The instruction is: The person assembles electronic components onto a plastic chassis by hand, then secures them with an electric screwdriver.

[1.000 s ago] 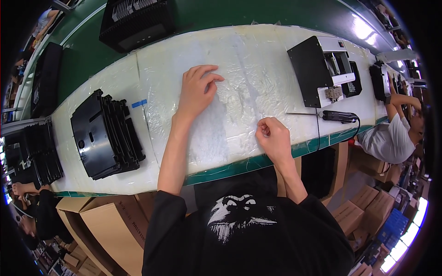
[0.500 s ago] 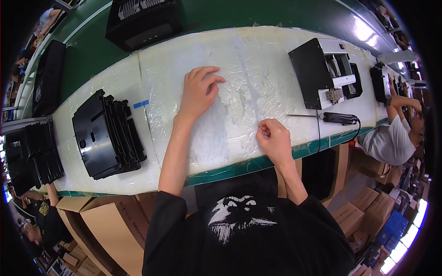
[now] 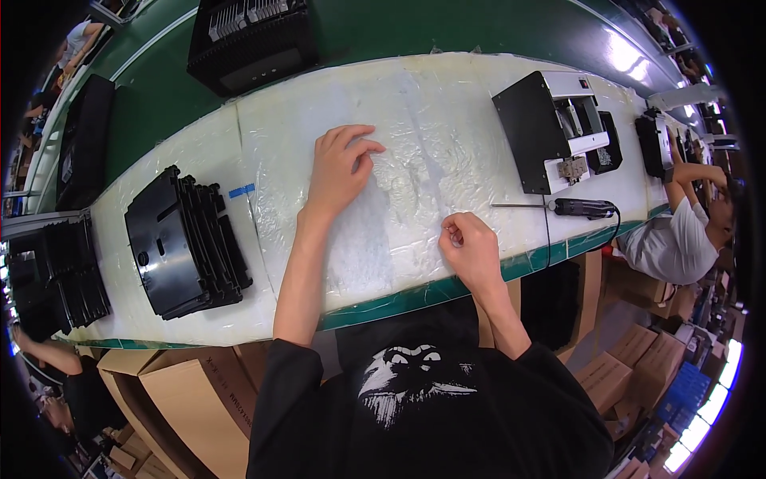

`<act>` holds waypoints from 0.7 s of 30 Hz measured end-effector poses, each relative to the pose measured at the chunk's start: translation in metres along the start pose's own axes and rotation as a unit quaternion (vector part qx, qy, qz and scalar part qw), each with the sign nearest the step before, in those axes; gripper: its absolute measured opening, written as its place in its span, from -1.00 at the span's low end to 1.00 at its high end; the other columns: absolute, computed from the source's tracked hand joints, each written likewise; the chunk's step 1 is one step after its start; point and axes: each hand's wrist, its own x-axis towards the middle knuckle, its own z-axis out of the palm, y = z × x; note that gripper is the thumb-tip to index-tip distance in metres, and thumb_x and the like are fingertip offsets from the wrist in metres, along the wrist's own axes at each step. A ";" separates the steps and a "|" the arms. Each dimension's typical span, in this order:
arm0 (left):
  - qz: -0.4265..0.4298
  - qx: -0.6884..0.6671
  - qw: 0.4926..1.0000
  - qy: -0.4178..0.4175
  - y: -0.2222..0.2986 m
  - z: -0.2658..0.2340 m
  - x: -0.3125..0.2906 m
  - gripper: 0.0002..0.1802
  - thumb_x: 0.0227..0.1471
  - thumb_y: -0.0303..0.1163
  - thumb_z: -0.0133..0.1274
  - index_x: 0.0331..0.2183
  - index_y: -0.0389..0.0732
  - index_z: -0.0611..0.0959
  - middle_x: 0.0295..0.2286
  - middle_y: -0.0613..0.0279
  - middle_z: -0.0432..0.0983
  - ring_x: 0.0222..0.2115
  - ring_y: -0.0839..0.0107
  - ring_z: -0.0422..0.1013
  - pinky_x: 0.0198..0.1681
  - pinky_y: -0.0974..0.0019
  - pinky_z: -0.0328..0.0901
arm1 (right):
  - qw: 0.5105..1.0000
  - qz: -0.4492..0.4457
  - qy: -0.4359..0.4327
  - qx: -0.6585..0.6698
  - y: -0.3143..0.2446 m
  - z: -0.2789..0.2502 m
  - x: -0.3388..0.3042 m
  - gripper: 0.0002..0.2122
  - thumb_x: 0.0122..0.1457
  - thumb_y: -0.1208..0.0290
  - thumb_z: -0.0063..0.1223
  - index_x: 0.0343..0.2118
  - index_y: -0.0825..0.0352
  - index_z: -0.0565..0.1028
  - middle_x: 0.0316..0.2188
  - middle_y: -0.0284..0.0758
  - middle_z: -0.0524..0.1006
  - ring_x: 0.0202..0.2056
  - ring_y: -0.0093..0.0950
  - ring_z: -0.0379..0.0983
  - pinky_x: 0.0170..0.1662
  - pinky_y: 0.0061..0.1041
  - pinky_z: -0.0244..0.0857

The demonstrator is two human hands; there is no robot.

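My left hand is over the middle of the worktable, palm down, with its fingers loosely bent and apart and nothing in them. Nearer the front edge, my right hand has its fingers curled in with thumb and forefinger together; whether something tiny is pinched there I cannot make out. The table's pale, wrinkled plastic cover lies under both hands. To the right of my right hand is an electric screwdriver with a long thin bit and a cable.
On the left stands a stack of black plastic panels, with more black parts beyond it. A black-and-white machine occupies the right side. A large black unit sits at the far edge. Cardboard boxes are below; co-workers sit both sides.
The whole view has shifted slightly. My hands keep nearly the same pose and place. At the far left, a co-worker's arm has moved.
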 end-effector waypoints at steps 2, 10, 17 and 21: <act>-0.003 0.004 1.000 0.001 0.001 -0.001 -0.001 -0.78 -0.07 -0.55 0.08 -0.36 -0.05 0.72 -0.07 0.36 0.54 0.03 0.20 0.35 0.14 0.14 0.16 | 1.000 -0.017 0.005 -0.006 -0.001 -0.001 -0.001 -0.93 0.01 0.61 0.16 -0.41 0.38 0.52 -0.47 -0.20 0.54 -0.44 -0.23 0.52 -0.35 -0.31 0.40; -0.004 0.002 1.000 0.002 0.001 -0.001 0.000 -0.76 -0.07 -0.56 0.07 -0.35 -0.04 0.72 -0.07 0.36 0.54 0.02 0.20 0.35 0.14 0.15 0.17 | 1.000 -0.010 0.003 0.004 0.002 0.001 0.000 -0.93 0.00 0.62 0.16 -0.42 0.38 0.52 -0.47 -0.19 0.54 -0.44 -0.24 0.52 -0.35 -0.32 0.40; -0.003 0.000 1.000 0.005 0.001 -0.001 0.000 -0.77 -0.07 -0.56 0.08 -0.36 -0.05 0.72 -0.07 0.36 0.54 0.02 0.20 0.35 0.13 0.14 0.16 | 1.000 -0.003 -0.002 0.007 0.003 0.002 0.001 -0.93 0.00 0.62 0.16 -0.42 0.40 0.52 -0.46 -0.19 0.55 -0.44 -0.25 0.53 -0.35 -0.34 0.41; 0.002 0.004 1.000 0.003 0.002 -0.001 0.001 -0.77 -0.07 -0.56 0.08 -0.36 -0.05 0.72 -0.07 0.36 0.54 0.02 0.20 0.35 0.13 0.15 0.17 | 1.000 0.003 -0.004 0.005 -0.001 -0.002 0.000 -0.92 0.00 0.62 0.16 -0.41 0.40 0.53 -0.45 -0.18 0.55 -0.44 -0.26 0.53 -0.35 -0.34 0.41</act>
